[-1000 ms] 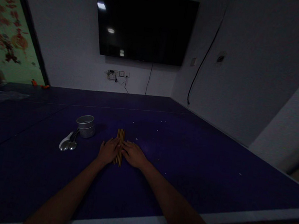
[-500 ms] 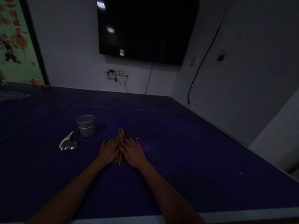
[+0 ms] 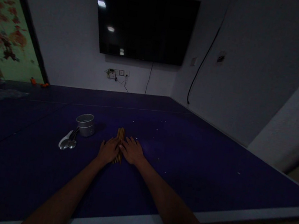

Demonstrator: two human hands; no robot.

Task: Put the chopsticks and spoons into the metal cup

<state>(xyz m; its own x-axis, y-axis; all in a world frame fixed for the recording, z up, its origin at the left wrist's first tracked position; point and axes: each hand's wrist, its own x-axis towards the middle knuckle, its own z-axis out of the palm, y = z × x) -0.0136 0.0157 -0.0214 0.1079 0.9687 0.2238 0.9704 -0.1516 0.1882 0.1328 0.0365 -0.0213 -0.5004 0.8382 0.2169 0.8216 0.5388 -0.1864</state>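
My two hands lie palm down on either side of a bundle of brown sticks (image 3: 121,133), the left hand (image 3: 108,150) against its left side and the right hand (image 3: 132,151) against its right. The fingers are spread and straight rather than curled into a fist, and some reach over the sticks; whether my hands touch each other I cannot tell.

The bundle lies on the blue table (image 3: 200,168), nearer its pale near edge than its far edge, pointing from one to the other. As I judge it, the gathering is largely done: the sticks lie close together, roughly parallel. What is left seems slight, since the near ends look a little uneven.

Counting up: one bundle, its sticks too dark and too covered to number; one metal cup (image 3: 86,129), upright towards the left edge, with nothing rising above its rim; beside it, three spoons as far as I can tell, one white spoon (image 3: 65,138) and two metal spoons (image 3: 72,145); several pale specks (image 3: 238,173) towards the right edge.
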